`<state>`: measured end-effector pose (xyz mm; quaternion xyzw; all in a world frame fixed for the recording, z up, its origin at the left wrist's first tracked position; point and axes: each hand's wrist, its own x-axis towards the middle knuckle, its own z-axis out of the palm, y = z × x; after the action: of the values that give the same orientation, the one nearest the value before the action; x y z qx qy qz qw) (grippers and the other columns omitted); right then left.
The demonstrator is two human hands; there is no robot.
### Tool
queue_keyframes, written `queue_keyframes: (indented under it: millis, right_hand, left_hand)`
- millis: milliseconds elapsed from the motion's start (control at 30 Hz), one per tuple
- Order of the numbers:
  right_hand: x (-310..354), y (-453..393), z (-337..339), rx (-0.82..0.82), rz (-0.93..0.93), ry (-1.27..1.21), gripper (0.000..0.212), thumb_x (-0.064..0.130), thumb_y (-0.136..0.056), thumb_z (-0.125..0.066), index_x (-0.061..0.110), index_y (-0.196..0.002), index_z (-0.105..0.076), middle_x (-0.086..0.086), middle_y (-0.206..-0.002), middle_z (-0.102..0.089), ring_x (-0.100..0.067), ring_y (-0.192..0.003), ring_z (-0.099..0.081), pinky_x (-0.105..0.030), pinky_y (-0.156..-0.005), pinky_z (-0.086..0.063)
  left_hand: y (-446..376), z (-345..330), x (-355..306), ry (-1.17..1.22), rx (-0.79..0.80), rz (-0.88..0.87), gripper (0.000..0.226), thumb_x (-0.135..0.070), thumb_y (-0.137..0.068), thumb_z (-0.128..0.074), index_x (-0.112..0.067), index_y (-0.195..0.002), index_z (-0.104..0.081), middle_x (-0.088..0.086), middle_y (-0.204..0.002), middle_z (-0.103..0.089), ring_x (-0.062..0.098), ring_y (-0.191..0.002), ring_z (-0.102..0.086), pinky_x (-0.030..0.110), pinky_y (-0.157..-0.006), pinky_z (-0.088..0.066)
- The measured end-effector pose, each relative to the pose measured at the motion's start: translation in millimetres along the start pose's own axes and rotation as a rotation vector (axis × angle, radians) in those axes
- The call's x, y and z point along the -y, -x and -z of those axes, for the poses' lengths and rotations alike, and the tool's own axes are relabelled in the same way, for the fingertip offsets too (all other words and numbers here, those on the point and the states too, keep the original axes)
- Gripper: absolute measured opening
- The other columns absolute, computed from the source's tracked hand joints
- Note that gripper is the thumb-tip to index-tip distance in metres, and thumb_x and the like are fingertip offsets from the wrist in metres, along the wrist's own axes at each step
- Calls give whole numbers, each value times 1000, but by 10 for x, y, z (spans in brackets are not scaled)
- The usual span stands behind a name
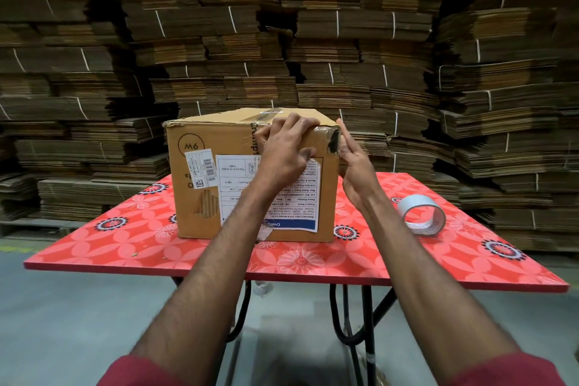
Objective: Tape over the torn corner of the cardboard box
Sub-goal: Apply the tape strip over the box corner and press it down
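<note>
A brown cardboard box (200, 200) with upside-down labels stands on the red flowered table (125, 247). Its upper right front corner (332, 141) is torn and dark, with shiny clear tape over it. My left hand (286, 150) lies flat on the box's front face and top edge, just left of that corner, fingers spread and pressing. My right hand (355, 166) rests against the box's right side beside the corner, fingers straight and pointing up. A roll of tape (421, 218) stands on edge on the table, to the right of the box, apart from both hands.
Tall stacks of flattened, tied cardboard sheets (344, 41) fill the whole background behind the table. The table's black metal legs (366, 323) stand on a grey concrete floor. The box's upper left edge (170, 123) is frayed too.
</note>
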<state>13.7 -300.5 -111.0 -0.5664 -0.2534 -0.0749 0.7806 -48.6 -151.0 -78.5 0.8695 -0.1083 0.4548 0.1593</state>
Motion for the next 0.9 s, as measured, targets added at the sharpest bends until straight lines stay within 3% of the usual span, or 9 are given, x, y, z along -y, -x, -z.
queue_keyframes:
  millis: [133,267,367,467,533,633,700,900]
  right_hand:
    - [-82,109,53,-58,65,189,42,20,-110,-39,24,-151,-46,0,-147,-55,-3,-120,-59,-13,-89,-50]
    - [6,190,51,-95,213,398,47,30,-110,-37,22,-156,-38,7,-159,-43,-1,-143,-38,-26,-121,-30]
    - [21,265,-84,-83,268,568,52,29,-108,-42,27,-159,-31,7,-159,-42,-3,-144,-39,-25,-118,-33]
    - [-139,382,-121,-162,296,680,54,29,-108,-43,30,-160,-27,1,-152,-52,-14,-136,-53,-21,-101,-44]
    - [-238,463,-96,-189,315,758,55,26,-108,-43,26,-160,-26,-4,-148,-56,-20,-131,-57,-20,-90,-43]
    - [-341,550,-51,-180,348,883,58,25,-107,-44,19,-161,-23,-7,-154,-50,-24,-140,-49,-32,-108,-43]
    - [-380,583,-17,-198,364,986,58,27,-107,-44,15,-161,-24,-7,-160,-41,-21,-150,-34,-43,-119,-33]
    - [-373,596,-89,-209,455,1109,66,38,-107,-41,17,-163,-12,2,-169,-15,-13,-157,-7,-38,-126,-11]
  left_hand:
    - [3,-10,10,7,-4,-3,52,-31,-86,-68,-37,-134,-49,-13,-131,-48,13,-127,-32,42,-103,-25]
    - [1,-15,6,-12,-8,-7,52,-32,-86,-67,-37,-134,-49,-14,-131,-48,13,-128,-33,40,-101,-24]
    - [-3,-7,14,-11,-9,-13,52,-31,-85,-67,-37,-133,-50,-13,-131,-49,14,-128,-35,44,-103,-26]
    - [1,-28,25,-12,-12,-7,51,-31,-86,-67,-37,-133,-49,-13,-131,-48,13,-128,-34,43,-102,-25]
    - [0,-38,21,-8,-18,-9,52,-31,-85,-67,-37,-133,-50,-13,-132,-48,13,-128,-34,41,-102,-25]
    - [-3,-36,17,-4,-17,-6,52,-31,-85,-68,-37,-133,-50,-13,-132,-48,13,-129,-34,41,-102,-25]
    - [-1,-37,14,-18,-16,-3,51,-31,-85,-67,-37,-133,-49,-13,-133,-48,13,-130,-33,39,-99,-22]
    - [6,-18,9,-23,-16,-9,51,-32,-86,-66,-37,-133,-50,-14,-132,-48,12,-129,-33,35,-96,-19]
